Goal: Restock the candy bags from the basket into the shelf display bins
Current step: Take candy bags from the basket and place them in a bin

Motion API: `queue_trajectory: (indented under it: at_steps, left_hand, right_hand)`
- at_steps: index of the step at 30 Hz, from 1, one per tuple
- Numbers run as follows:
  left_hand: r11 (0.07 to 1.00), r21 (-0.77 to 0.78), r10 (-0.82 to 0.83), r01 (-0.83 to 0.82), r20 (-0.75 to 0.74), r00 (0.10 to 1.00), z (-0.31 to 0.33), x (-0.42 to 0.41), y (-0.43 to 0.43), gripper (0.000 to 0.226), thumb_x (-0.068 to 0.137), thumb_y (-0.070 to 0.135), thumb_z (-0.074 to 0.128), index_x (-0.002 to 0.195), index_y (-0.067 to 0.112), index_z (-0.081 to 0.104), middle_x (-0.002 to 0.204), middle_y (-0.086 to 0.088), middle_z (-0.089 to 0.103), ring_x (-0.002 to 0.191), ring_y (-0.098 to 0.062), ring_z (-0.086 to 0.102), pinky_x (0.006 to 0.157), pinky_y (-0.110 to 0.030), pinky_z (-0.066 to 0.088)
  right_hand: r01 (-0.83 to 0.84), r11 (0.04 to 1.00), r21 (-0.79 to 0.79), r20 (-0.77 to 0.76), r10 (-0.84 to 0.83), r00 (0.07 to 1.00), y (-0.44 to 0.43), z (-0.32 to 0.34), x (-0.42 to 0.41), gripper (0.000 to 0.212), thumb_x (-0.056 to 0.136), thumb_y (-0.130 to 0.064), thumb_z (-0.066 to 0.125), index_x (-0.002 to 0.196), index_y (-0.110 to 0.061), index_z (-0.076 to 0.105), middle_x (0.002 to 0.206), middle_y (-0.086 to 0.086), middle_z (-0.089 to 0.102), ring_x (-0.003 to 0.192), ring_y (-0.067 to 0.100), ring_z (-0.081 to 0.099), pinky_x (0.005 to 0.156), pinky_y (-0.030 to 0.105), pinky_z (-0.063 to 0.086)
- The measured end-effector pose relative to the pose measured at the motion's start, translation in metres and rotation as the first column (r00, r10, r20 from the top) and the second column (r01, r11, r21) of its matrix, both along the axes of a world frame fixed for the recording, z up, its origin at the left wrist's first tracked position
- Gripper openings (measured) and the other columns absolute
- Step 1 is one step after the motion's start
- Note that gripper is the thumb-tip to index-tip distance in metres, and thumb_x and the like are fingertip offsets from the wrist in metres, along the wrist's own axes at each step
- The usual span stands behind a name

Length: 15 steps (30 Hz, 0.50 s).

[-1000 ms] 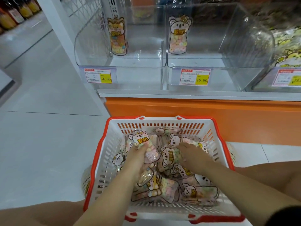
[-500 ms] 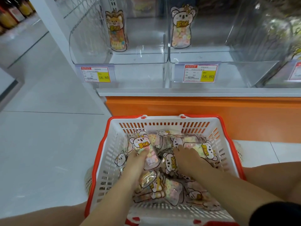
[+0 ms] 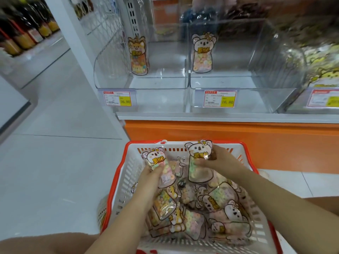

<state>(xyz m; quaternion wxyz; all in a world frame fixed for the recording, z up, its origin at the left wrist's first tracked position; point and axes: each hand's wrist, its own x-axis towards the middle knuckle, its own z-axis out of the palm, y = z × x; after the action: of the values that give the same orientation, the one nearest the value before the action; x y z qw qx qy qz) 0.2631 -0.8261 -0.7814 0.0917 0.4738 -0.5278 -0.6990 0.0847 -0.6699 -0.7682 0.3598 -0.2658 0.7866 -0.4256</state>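
Note:
A white basket with a red rim sits on the floor below me, holding several koala-printed candy bags. My left hand grips one koala bag lifted above the pile. My right hand holds a second koala bag upright near the basket's far rim. Above stand two clear shelf bins. The left bin has a fox-printed bag at its back. In the middle bin stands a single koala bag.
An orange shelf base runs behind the basket under a white ledge. Yellow price tags hang on the bin fronts. A third bin at the right is full of yellow bags. Bottles line a far-left shelf. White floor tiles spread to the left.
Both hands have risen out of the pile, each lifting a koala bag. The right hand's bag now stands upright near the basket's far rim.

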Motion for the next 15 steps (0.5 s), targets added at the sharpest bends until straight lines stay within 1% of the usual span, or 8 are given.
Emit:
queue_trajectory:
  at_steps: [2, 4, 7, 10, 11, 13, 14, 15]
  left_hand:
    - [0.997, -0.015, -0.073, 0.072, -0.053, 0.996, 0.019, -0.003, 0.006, 0.011, 0.098, 0.032, 0.063, 0.107, 0.028, 0.058, 0.099, 0.012, 0.064, 0.09, -0.006, 0.059, 0.076, -0.03, 0.047]
    - [0.988, -0.023, -0.154, 0.153, -0.103, 0.983, 0.037, -0.007, 0.011, 0.024, 0.093, 0.038, 0.066, 0.109, 0.028, 0.052, 0.106, 0.014, 0.059, 0.098, -0.006, 0.056, 0.087, -0.036, 0.047]
    - [0.978, -0.042, -0.21, 0.206, -0.164, 0.964, 0.06, -0.013, 0.016, 0.022, 0.093, 0.035, 0.067, 0.109, 0.026, 0.055, 0.101, 0.007, 0.068, 0.085, -0.002, 0.068, 0.076, -0.032, 0.057]
    - [0.959, -0.085, -0.281, 0.269, -0.2, 0.939, 0.088, -0.022, 0.022, 0.05, 0.087, 0.053, 0.07, 0.127, 0.027, 0.054, 0.122, 0.008, 0.067, 0.109, -0.009, 0.064, 0.105, -0.045, 0.046]
    - [0.956, -0.074, -0.294, 0.285, -0.219, 0.93, 0.099, -0.026, 0.025, 0.041, 0.09, 0.051, 0.067, 0.123, 0.029, 0.055, 0.121, 0.009, 0.066, 0.108, -0.006, 0.062, 0.107, -0.043, 0.042]
    - [0.948, -0.05, -0.314, 0.313, -0.291, 0.904, 0.12, -0.034, 0.029, 0.01, 0.101, 0.038, 0.056, 0.11, 0.036, 0.051, 0.105, 0.017, 0.062, 0.087, 0.006, 0.063, 0.092, -0.036, 0.048]
    - [0.944, -0.039, -0.323, 0.327, -0.314, 0.893, 0.132, -0.037, 0.032, 0.01, 0.102, 0.038, 0.053, 0.111, 0.034, 0.05, 0.104, 0.017, 0.062, 0.082, 0.007, 0.066, 0.083, -0.036, 0.054]
    - [0.932, -0.054, -0.356, 0.359, -0.335, 0.873, 0.141, -0.043, 0.035, 0.024, 0.1, 0.044, 0.055, 0.118, 0.028, 0.054, 0.112, 0.012, 0.066, 0.088, 0.003, 0.07, 0.08, -0.037, 0.059]
  right_hand:
    - [-0.005, 0.998, -0.064, 0.039, 0.007, 0.999, 0.003, 0.031, 0.002, 0.027, 0.083, -0.032, 0.079, 0.085, -0.021, 0.055, 0.055, -0.02, 0.059, 0.049, -0.008, 0.054, 0.048, 0.007, 0.038]
    - [0.001, 0.991, -0.131, 0.055, 0.007, 0.998, 0.005, 0.057, 0.007, 0.03, 0.088, -0.027, 0.074, 0.078, -0.016, 0.048, 0.048, -0.017, 0.051, 0.044, -0.005, 0.048, 0.047, 0.008, 0.036]
    - [0.001, 0.983, -0.183, 0.073, 0.012, 0.997, 0.012, 0.084, 0.009, 0.039, 0.087, -0.039, 0.072, 0.088, -0.004, 0.055, 0.072, -0.003, 0.053, 0.066, 0.012, 0.05, 0.066, 0.025, 0.041]
    - [0.043, 0.967, -0.252, 0.108, -0.016, 0.994, 0.019, 0.107, 0.007, 0.025, 0.086, -0.046, 0.071, 0.105, -0.031, 0.065, 0.104, -0.012, 0.072, 0.1, 0.007, 0.067, 0.096, 0.032, 0.049]
    - [0.049, 0.96, -0.276, 0.115, -0.018, 0.993, 0.02, 0.114, 0.006, 0.03, 0.084, -0.05, 0.072, 0.108, -0.034, 0.066, 0.109, -0.013, 0.072, 0.105, 0.009, 0.067, 0.099, 0.035, 0.048]
    - [0.077, 0.945, -0.319, 0.11, -0.044, 0.993, 0.021, 0.124, 0.005, 0.038, 0.082, -0.052, 0.074, 0.111, -0.03, 0.066, 0.108, -0.008, 0.073, 0.103, 0.014, 0.069, 0.096, 0.037, 0.05]
    - [0.098, 0.933, -0.345, 0.108, -0.064, 0.992, 0.022, 0.129, 0.004, 0.037, 0.083, -0.048, 0.075, 0.11, -0.025, 0.066, 0.103, -0.007, 0.074, 0.094, 0.012, 0.069, 0.09, 0.033, 0.052]
    - [0.121, 0.92, -0.372, 0.118, -0.082, 0.99, 0.022, 0.134, 0.004, 0.035, 0.085, -0.043, 0.074, 0.11, -0.021, 0.065, 0.097, -0.009, 0.074, 0.086, 0.008, 0.069, 0.082, 0.028, 0.052]
